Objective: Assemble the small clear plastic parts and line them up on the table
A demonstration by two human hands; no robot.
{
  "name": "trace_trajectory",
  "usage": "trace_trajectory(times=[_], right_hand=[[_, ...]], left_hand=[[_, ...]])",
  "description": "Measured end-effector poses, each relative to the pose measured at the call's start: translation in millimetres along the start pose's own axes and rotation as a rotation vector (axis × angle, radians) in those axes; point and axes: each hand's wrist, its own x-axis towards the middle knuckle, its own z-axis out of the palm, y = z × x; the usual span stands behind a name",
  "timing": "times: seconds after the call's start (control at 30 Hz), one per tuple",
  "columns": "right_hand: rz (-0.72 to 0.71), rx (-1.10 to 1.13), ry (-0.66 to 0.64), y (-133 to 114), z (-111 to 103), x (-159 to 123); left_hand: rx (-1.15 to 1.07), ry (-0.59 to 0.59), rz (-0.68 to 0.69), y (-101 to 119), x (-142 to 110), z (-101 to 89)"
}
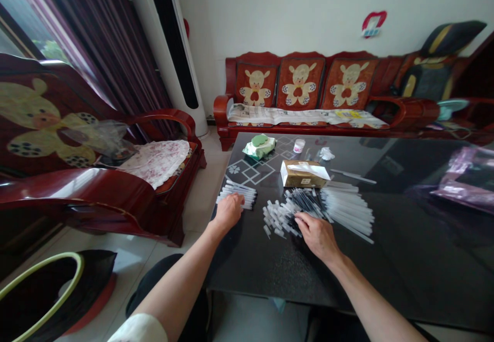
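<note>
My left hand (pixel 229 211) rests at the left edge of the black glass table (pixel 347 270), its curled fingers on a small stack of finished pens (pixel 237 194). My right hand (pixel 317 235) reaches into the middle of the table, fingers closed at the edge of a bundle of thin black refills (pixel 304 201). A heap of clear pen caps (pixel 276 217) lies between my hands. A fan of white pen barrels (pixel 347 210) spreads out to the right of the refills.
A brown tissue box (pixel 303 174) stands behind the piles, with a green wipes pack (pixel 259 146) and a small white cup (pixel 298 146) farther back. A red wooden sofa (pixel 309 95) lines the wall. A red armchair (pixel 116 187) is at my left. A purple bag (pixel 469 180) lies at the table's right.
</note>
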Motion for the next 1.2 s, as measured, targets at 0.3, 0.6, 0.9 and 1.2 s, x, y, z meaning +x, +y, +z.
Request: trace_trajectory(times=[0.3,0.6,0.9,1.2], right_hand=[[0.015,0.021,-0.004,0,0,-1],[0.209,0.686,-0.205,-23,-6,1],[0.409,1.105,-0.429,-43,1,-1],[0.513,1.404,-0.257,-42,-1,3]], left_hand=[[0.080,-0.095,0.045,5,-1,7.9],[-0.217,-0.040,0.419,31,-9,-6.1],[-0.229,-0.050,0.595,61,-24,-4.3],[-0.877,0.465,0.001,44,-14,-14.1]])
